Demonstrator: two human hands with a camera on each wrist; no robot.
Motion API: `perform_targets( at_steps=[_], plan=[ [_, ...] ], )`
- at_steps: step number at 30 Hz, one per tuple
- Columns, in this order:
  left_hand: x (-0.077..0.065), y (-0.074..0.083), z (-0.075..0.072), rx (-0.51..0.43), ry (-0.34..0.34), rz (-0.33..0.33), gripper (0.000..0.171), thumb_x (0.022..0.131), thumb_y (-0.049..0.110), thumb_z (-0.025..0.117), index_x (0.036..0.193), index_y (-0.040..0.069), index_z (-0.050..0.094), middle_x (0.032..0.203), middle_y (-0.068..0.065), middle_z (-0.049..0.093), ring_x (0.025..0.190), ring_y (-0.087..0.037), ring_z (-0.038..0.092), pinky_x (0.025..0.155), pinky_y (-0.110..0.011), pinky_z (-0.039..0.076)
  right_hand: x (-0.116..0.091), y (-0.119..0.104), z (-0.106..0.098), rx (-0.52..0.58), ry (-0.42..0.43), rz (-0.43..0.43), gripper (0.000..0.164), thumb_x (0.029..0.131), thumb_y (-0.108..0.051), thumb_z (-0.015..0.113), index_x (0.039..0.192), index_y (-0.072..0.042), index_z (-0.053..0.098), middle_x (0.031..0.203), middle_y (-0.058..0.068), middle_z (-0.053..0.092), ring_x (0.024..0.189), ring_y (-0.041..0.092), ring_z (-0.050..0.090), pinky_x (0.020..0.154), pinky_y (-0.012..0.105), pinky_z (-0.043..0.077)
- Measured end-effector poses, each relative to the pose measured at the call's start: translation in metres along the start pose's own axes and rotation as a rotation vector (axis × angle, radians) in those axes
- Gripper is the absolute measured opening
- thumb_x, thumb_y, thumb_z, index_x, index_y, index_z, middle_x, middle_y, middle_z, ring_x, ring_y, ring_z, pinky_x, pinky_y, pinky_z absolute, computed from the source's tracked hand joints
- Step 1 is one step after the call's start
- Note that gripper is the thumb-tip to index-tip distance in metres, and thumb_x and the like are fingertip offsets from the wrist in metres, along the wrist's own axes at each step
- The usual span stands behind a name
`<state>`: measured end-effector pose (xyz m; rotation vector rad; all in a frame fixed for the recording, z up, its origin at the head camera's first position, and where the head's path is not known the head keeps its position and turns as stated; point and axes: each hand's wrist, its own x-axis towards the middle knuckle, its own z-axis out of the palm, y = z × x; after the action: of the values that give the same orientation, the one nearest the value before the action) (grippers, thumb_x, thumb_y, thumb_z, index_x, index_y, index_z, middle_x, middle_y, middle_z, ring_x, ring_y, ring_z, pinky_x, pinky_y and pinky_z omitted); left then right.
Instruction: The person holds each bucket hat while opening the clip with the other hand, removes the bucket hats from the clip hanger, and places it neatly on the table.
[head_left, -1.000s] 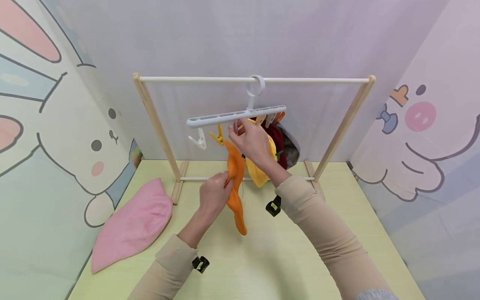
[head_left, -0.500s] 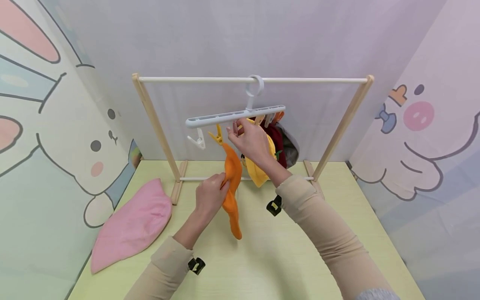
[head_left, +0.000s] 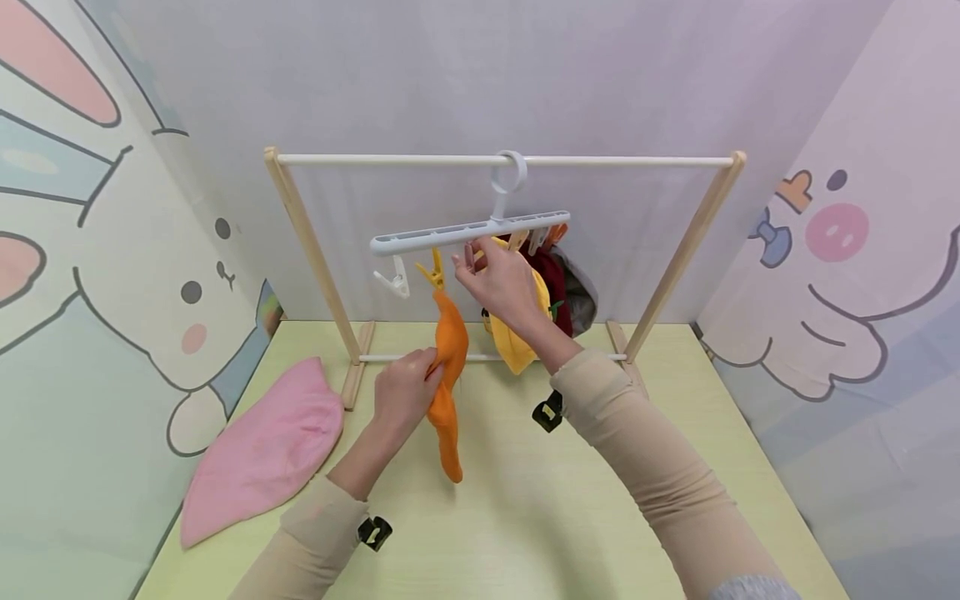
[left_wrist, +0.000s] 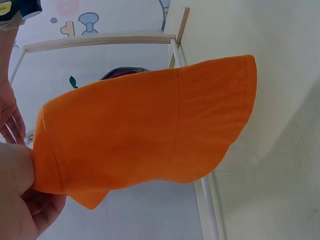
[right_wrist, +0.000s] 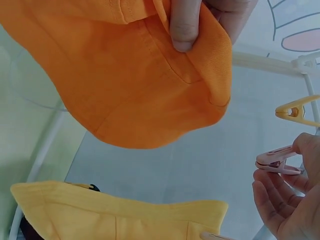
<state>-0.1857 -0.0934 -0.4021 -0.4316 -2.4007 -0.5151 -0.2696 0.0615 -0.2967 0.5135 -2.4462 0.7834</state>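
Pinching the orange hat (left_wrist: 145, 130) between thumb and fingers, my left hand (head_left: 405, 392) held it clear of the bench (head_left: 465, 542), in front of the hanger (head_left: 442, 237), so its weight drew the brim downward below my grip. My right hand (head_left: 498, 279) waited higher, just under the bar, thumb above and fingers below the pink clip (right_wrist: 275, 156); I judged that hold suited to working its levers, though I couldn't tell whether it hung from the bar. From the right wrist, a gap showed between hat and clip.

The hanger's ring looped over the rail (head_left: 622, 161), leaving the bar to hang tilted. On it, the yellow clip (head_left: 438, 277) and white clip (head_left: 401, 285) dangled bare within reach. Beyond my right hand hung the yellow hat (head_left: 517, 354), with dark red cloth (head_left: 553, 275) and grey cloth (head_left: 583, 304) behind, all suspended off the surface. The pink hat (head_left: 262, 458) lay flat to my left, out of the way.
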Motion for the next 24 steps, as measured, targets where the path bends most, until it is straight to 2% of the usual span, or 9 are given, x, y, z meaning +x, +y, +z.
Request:
perform_targets(
  at_steps=[7,18,24],
  plan=[
    [-0.006,-0.013,-0.004,0.041,-0.007,0.006,0.013,0.073,0.012,0.065,0.067,0.011,0.054,0.052,0.0,0.042,0.041,-0.016,0.04,0.037,-0.026,0.028,0.0,0.0,0.001,0.002,0.002,-0.004,0.025,0.082,-0.039,0.052,0.08,-0.014,0.051,0.063,-0.007,0.054,0.048,0.005,0.047,0.042,0.023,0.035],
    [-0.011,-0.03,-0.014,0.121,-0.069,0.012,0.019,0.073,0.014,0.066,0.064,0.012,0.05,0.051,0.0,0.04,0.039,-0.017,0.04,0.035,-0.026,0.025,0.0,0.0,0.001,0.014,-0.009,0.007,0.025,0.082,-0.039,0.053,0.081,-0.014,0.051,0.065,-0.008,0.056,0.051,0.004,0.048,0.043,0.024,0.035],
    [-0.013,-0.04,-0.018,0.161,-0.099,0.001,0.016,0.073,0.016,0.066,0.066,0.012,0.052,0.052,0.0,0.044,0.04,-0.02,0.043,0.035,-0.029,0.028,0.0,0.0,0.001,0.023,-0.02,0.009,0.024,0.082,-0.038,0.053,0.081,-0.014,0.051,0.066,-0.009,0.056,0.052,0.004,0.049,0.043,0.024,0.035]
  ],
)
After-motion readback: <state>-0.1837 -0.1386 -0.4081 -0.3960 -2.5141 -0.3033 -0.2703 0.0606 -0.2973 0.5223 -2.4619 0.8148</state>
